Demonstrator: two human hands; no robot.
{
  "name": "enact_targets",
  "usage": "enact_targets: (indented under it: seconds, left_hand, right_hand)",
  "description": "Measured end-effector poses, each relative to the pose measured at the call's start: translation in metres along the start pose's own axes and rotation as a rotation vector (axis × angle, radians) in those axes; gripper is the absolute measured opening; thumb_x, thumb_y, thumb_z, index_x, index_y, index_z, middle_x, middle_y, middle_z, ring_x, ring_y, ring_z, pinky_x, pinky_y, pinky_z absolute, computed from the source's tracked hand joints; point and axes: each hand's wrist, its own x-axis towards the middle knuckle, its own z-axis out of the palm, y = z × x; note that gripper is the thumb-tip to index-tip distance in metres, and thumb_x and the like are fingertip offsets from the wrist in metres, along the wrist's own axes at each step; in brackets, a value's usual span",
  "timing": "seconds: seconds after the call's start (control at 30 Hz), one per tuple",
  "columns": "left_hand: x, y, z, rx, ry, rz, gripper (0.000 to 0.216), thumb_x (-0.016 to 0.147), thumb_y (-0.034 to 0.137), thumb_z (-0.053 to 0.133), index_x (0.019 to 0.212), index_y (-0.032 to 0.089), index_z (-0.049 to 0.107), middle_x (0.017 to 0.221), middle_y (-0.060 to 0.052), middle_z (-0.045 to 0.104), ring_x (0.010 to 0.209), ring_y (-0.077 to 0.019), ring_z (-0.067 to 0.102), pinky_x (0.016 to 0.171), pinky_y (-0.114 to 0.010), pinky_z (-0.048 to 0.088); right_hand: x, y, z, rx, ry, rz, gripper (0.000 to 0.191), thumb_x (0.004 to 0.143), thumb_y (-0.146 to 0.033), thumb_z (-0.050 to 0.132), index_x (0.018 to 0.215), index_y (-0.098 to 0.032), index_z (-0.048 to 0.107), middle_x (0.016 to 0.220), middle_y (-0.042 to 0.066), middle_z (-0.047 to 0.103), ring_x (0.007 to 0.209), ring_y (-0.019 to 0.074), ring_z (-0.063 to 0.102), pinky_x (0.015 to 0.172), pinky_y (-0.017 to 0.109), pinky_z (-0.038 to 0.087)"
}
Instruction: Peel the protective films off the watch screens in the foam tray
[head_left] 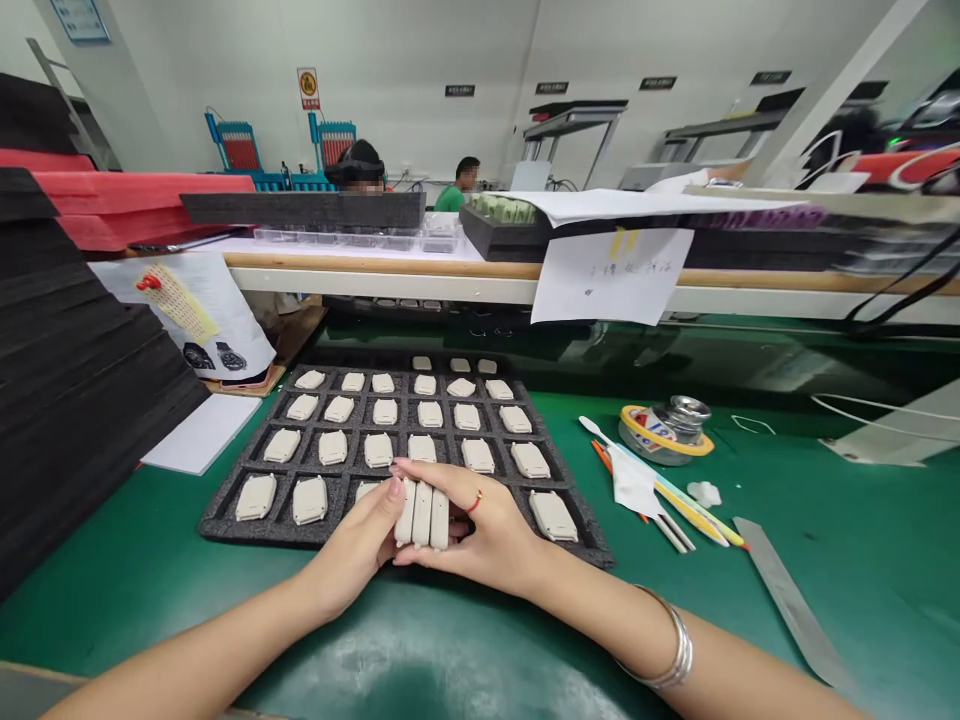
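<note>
A black foam tray (225, 512) lies on the green mat and holds several small cream plastic parts (384, 411) in its pockets. At the tray's near edge my right hand (487, 540) cups a stack of three cream parts (421, 515) standing on edge, fingers curled round them. My left hand (358, 545) presses against the stack's left side with the thumb on top. A silver bangle sits on my right wrist and a red ring on one finger.
Right of the tray lie a tape roll with a metal cap (666, 428), tweezers and thin sticks (660, 490), and a metal ruler (795, 605). Stacked black foam sheets (67, 400) fill the left. A shelf with paper (611, 272) runs behind; two people sit beyond.
</note>
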Motion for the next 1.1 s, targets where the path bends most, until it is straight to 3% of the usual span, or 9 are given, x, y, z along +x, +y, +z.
enact_targets:
  seconds: [0.13,0.3,0.6,0.8,1.1]
  left_hand:
    - [0.001,0.000,0.001,-0.035,0.035,0.005,0.044,0.074,0.057,0.077,0.086,0.015,0.071,0.069,0.002,0.060,0.059,-0.0072,0.051,0.059,-0.019,0.042]
    - [-0.001,0.004,0.007,-0.002,-0.005,-0.016,0.047,0.077,0.060,0.074,0.079,0.014,0.068,0.063,0.001,0.059,0.059,-0.0088,0.054,0.054,-0.019,0.039]
    - [-0.001,-0.001,0.003,0.052,0.044,-0.040,0.054,0.077,0.066,0.069,0.091,0.014,0.067,0.073,-0.003,0.066,0.071,-0.0173,0.063,0.059,-0.025,0.045]
    - [-0.004,-0.004,-0.002,0.111,0.023,-0.036,0.056,0.082,0.067,0.061,0.102,0.015,0.065,0.080,-0.003,0.066,0.071,-0.0152,0.060,0.061,-0.025,0.047]
    - [-0.005,-0.003,-0.002,0.232,0.034,0.018,0.055,0.084,0.068,0.057,0.097,0.015,0.065,0.073,0.001,0.057,0.064,-0.0104,0.048,0.058,-0.020,0.044]
  right_hand:
    - [-0.001,-0.002,0.001,0.085,-0.033,0.113,0.067,0.074,-0.023,0.083,0.135,-0.024,0.055,0.124,0.008,0.069,0.110,0.0199,0.068,0.097,0.030,0.055]
    - [0.001,-0.005,-0.002,0.125,-0.025,0.101,0.061,0.073,-0.018,0.081,0.130,-0.021,0.058,0.121,0.007,0.071,0.106,0.0178,0.070,0.093,0.025,0.056]
    - [0.001,-0.005,-0.001,0.119,-0.014,0.032,0.058,0.076,-0.024,0.082,0.128,-0.018,0.057,0.121,0.011,0.071,0.107,0.0168,0.070,0.096,0.024,0.054]
    - [0.000,-0.006,-0.004,0.079,-0.062,0.018,0.065,0.077,-0.028,0.083,0.134,-0.018,0.053,0.126,0.011,0.069,0.113,0.0172,0.067,0.101,0.025,0.053]
    - [-0.002,-0.009,-0.006,0.065,-0.088,0.011,0.067,0.076,-0.024,0.083,0.134,-0.016,0.052,0.127,0.014,0.067,0.118,0.0183,0.065,0.105,0.026,0.050]
